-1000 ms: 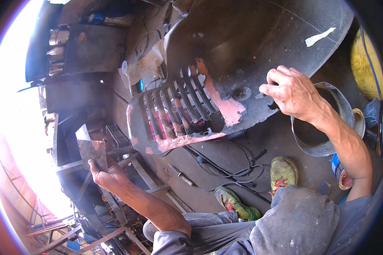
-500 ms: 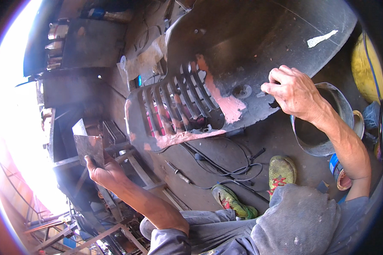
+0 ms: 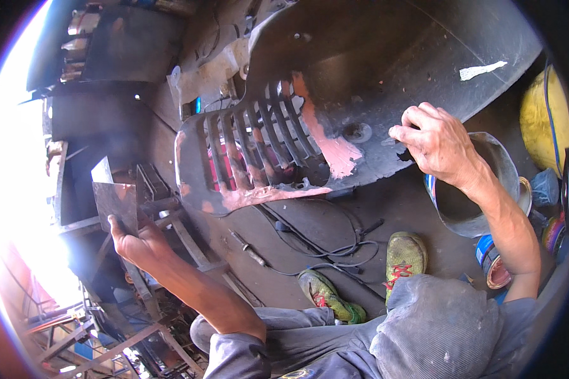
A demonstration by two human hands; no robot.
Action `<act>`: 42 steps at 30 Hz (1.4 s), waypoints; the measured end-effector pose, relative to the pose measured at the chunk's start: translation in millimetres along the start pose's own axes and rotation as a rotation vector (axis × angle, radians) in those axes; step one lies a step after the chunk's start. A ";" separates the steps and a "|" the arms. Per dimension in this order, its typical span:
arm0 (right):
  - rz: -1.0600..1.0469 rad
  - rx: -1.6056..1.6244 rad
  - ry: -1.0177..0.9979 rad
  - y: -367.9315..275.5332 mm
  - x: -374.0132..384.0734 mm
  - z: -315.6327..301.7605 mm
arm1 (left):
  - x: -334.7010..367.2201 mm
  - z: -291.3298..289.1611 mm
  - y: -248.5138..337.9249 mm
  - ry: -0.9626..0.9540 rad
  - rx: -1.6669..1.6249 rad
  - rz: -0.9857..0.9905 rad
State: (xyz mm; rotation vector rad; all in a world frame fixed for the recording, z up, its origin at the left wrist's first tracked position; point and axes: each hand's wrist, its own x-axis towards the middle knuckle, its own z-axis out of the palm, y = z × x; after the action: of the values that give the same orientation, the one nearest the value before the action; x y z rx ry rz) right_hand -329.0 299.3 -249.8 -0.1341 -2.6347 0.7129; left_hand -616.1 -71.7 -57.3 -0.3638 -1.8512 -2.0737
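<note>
My left hand (image 3: pixel 139 243) grips a flat, dark metal plate (image 3: pixel 117 203) at its lower edge, thumb on the near face. A pale, bright piece (image 3: pixel 101 169) stands at the plate's upper left corner. Closed in a pinch, my right hand (image 3: pixel 433 142) is at the lower right edge of a large dark bumper (image 3: pixel 385 76); what its fingers hold, if anything, is hidden. The bumper has a slatted grille (image 3: pixel 253 145). Pink filler (image 3: pixel 335 155) covers patches beside and below the slats. Near my right hand, the bumper's edge looks ragged.
A grey open cylinder (image 3: pixel 480 218) stands under my right forearm, with an open can (image 3: pixel 498 273) nearby. A yellow rounded container (image 3: pixel 544 120) is at the right. Cables and a soldering-iron-like tool (image 3: pixel 250 249) lie on the floor by my shoes (image 3: pixel 406 256). Metal frames (image 3: pixel 189 237) stand left.
The view has shifted slightly, so the bumper and plate appear further left. My left hand keeps hold of the plate. My right hand stays pinched near the bumper's edge.
</note>
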 end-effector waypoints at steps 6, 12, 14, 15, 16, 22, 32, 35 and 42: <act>-0.029 -0.035 -0.014 -4.9 3.0 -6.2 | -0.5 5.9 -7.8 0.100 -0.278 -0.174; -0.042 -0.072 -0.046 -7.9 4.0 -9.0 | -8.0 1.6 -18.9 0.119 -0.261 -0.163; -0.038 -0.075 -0.061 -8.6 4.3 -10.7 | -7.0 -2.0 -21.2 0.117 -0.283 -0.195; -0.037 -0.076 -0.067 -9.2 4.6 -11.4 | -7.3 -3.7 -21.6 0.118 -0.294 -0.208; -0.036 -0.077 -0.074 -9.9 5.0 -12.1 | -8.0 -4.8 -22.9 0.137 -0.297 -0.204; -0.045 -0.038 -0.097 -14.9 15.1 -13.2 | -14.3 -5.9 -24.2 0.165 -0.283 -0.208; -0.219 0.004 -0.174 -26.8 58.0 17.2 | -21.3 -7.6 -33.7 0.238 -0.247 -0.214; -0.314 -0.008 -0.217 -32.5 80.7 35.9 | -22.5 -7.3 -34.3 0.244 -0.306 -0.235; -0.434 -0.157 -0.352 -35.5 109.8 71.9 | -26.3 3.6 -25.7 0.302 -0.281 -0.190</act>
State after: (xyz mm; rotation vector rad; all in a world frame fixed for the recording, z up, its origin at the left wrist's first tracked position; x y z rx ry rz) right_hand -458.1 256.6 -249.2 0.5517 -2.8978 0.4086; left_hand -602.9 -63.6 -90.8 0.0635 -1.4727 -2.3689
